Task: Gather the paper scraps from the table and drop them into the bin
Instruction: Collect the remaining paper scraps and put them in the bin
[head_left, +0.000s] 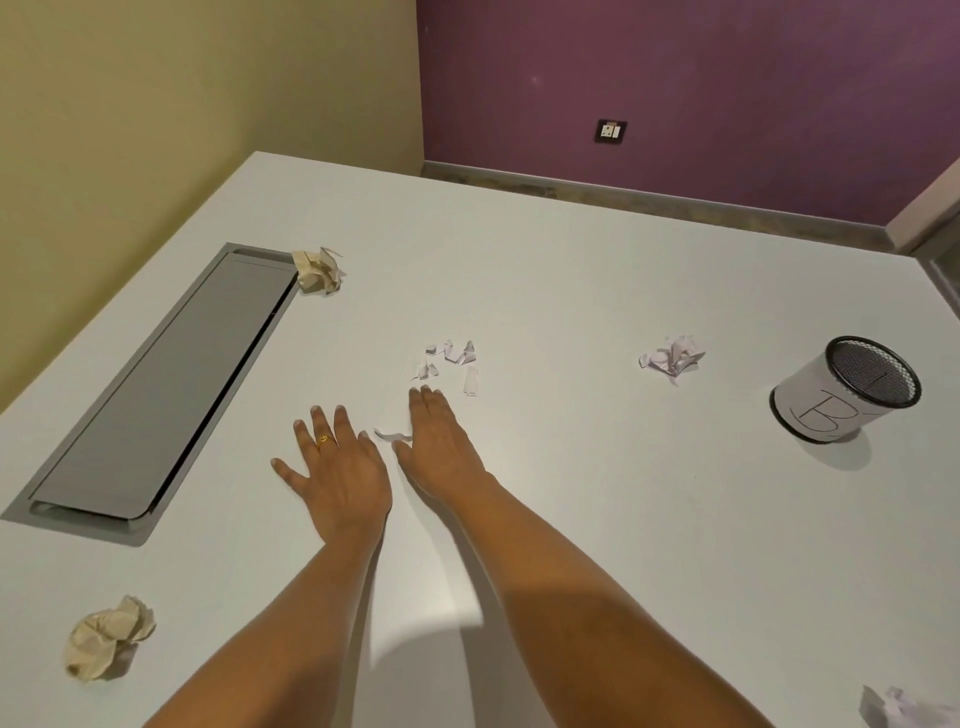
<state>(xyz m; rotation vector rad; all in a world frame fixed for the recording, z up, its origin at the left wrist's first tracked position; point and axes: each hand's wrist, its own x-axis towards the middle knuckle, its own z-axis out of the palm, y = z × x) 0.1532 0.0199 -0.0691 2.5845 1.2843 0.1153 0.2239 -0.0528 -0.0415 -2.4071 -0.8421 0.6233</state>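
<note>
The table (571, 291) is white and its inset flap (156, 395) is grey. The far wad (318, 270) and the near wad (109, 639) are beige. The scraps (452, 358) are white. The right wad (672, 357) and the corner wad (893, 709) are white tinged lilac. The bin (841, 395) is black mesh wrapped in white paper with a dark, hand-drawn B. The left wall (182, 104) is yellow-green and the back wall (727, 78) is purple. The ring (326, 441) is gold.

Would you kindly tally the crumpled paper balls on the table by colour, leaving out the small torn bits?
Beige: 2, the far beige ball and the near beige ball
White: 2, the middle white ball and the corner white ball, partly cut off by the frame
Total: 4
</note>
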